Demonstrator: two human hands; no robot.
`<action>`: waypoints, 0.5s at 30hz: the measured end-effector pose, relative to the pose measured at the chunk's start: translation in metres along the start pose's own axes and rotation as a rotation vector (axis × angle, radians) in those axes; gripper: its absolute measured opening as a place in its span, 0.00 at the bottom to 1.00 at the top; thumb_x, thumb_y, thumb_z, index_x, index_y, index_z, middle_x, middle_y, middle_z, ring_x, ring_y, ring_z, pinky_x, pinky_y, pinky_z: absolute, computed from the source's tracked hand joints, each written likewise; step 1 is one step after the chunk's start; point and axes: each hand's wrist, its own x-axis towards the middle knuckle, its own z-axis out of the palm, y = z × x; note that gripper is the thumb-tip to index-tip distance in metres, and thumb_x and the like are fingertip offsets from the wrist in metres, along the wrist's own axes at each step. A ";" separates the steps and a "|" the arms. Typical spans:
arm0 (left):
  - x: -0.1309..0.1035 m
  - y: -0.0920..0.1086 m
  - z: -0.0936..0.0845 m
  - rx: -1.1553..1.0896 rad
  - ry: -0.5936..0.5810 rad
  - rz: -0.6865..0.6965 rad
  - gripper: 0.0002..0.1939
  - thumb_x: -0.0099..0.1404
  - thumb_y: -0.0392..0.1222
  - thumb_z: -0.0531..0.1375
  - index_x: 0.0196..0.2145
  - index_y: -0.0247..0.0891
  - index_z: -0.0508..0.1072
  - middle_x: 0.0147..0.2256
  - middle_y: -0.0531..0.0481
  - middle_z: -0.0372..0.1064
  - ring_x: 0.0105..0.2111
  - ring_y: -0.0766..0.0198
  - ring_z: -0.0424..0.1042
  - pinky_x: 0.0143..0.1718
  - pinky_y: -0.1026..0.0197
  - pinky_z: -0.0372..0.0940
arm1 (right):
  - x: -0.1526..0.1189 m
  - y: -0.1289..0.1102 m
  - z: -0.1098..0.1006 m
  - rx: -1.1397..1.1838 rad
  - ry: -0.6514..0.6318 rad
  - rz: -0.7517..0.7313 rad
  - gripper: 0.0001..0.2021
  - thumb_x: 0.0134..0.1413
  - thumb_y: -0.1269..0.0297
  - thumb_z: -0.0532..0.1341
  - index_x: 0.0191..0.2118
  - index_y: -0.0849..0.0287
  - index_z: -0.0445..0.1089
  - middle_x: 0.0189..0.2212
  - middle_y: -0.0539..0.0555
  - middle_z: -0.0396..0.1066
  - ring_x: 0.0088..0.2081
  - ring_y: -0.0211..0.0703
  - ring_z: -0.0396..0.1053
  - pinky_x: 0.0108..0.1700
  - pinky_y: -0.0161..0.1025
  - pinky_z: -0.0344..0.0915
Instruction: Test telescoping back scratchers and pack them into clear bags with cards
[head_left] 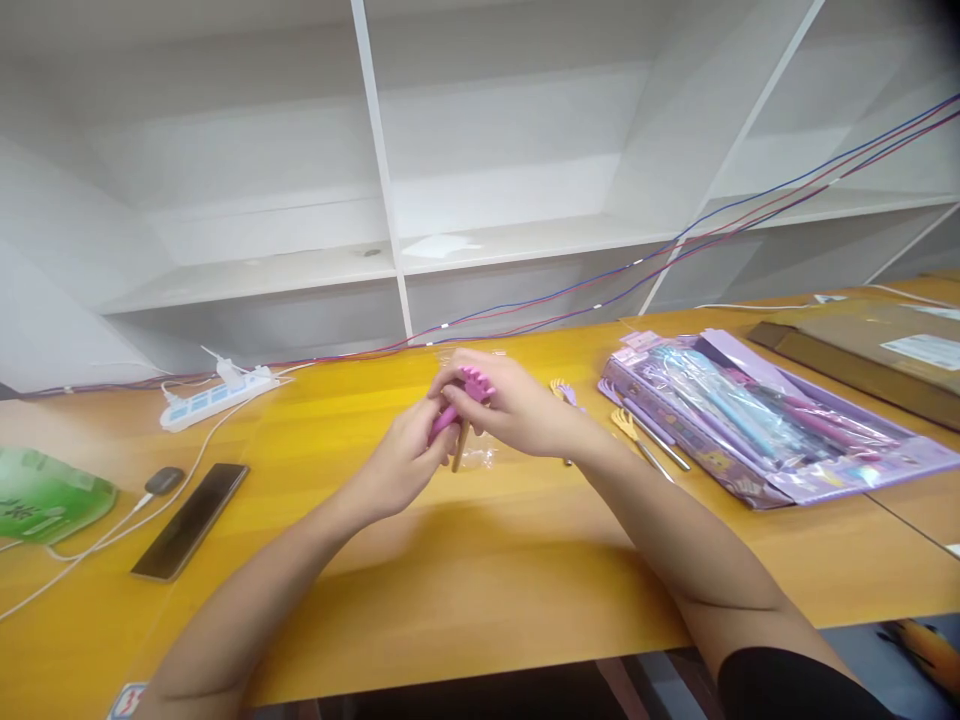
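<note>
Both of my hands meet over the middle of the table around a pink back scratcher (475,382) with a claw-like head. My left hand (405,460) is closed on its pink handle. My right hand (517,405) is closed around the part by the head, its thumb pressed along it. A thin brownish rod (460,447) points down between the hands; I cannot tell whether it belongs to the scratcher. Beneath them lies a crumpled clear plastic wrapper (478,458). To the right are a yellow back scratcher (626,425) with a metal rod and purple ones (568,394), partly hidden by my right arm.
An open purple display box (750,485) holds several wrapped scratchers at the right, with a cardboard box (847,350) behind it. On the left are a power strip (217,398), a phone (191,520), a charging cable and a green bag (52,495). White shelves (510,240) stand behind.
</note>
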 end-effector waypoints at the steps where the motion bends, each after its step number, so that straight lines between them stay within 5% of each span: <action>1: 0.000 0.001 -0.001 0.005 -0.005 0.005 0.14 0.83 0.50 0.53 0.46 0.39 0.71 0.41 0.48 0.72 0.37 0.62 0.70 0.41 0.58 0.66 | -0.001 0.000 -0.001 0.036 0.000 0.020 0.09 0.74 0.62 0.59 0.44 0.56 0.76 0.42 0.53 0.76 0.42 0.40 0.75 0.47 0.40 0.71; 6: -0.001 0.005 -0.005 0.063 0.011 -0.034 0.13 0.83 0.50 0.52 0.45 0.40 0.69 0.36 0.53 0.66 0.35 0.64 0.65 0.40 0.61 0.59 | -0.005 0.003 -0.020 0.290 0.081 0.179 0.17 0.75 0.47 0.61 0.47 0.57 0.75 0.39 0.51 0.76 0.22 0.31 0.69 0.23 0.35 0.67; 11: -0.001 0.004 -0.006 0.010 0.037 -0.097 0.22 0.82 0.60 0.52 0.39 0.39 0.68 0.33 0.56 0.58 0.33 0.66 0.57 0.41 0.62 0.58 | -0.009 0.008 -0.055 0.399 0.274 0.133 0.19 0.70 0.45 0.67 0.39 0.58 0.77 0.30 0.50 0.73 0.25 0.33 0.73 0.27 0.33 0.75; 15: -0.003 0.002 -0.007 -0.067 0.067 -0.095 0.26 0.82 0.65 0.50 0.41 0.38 0.70 0.31 0.56 0.55 0.31 0.66 0.54 0.37 0.62 0.55 | -0.014 0.001 -0.079 0.545 0.512 0.047 0.14 0.65 0.48 0.73 0.39 0.54 0.79 0.26 0.47 0.70 0.23 0.31 0.62 0.30 0.34 0.77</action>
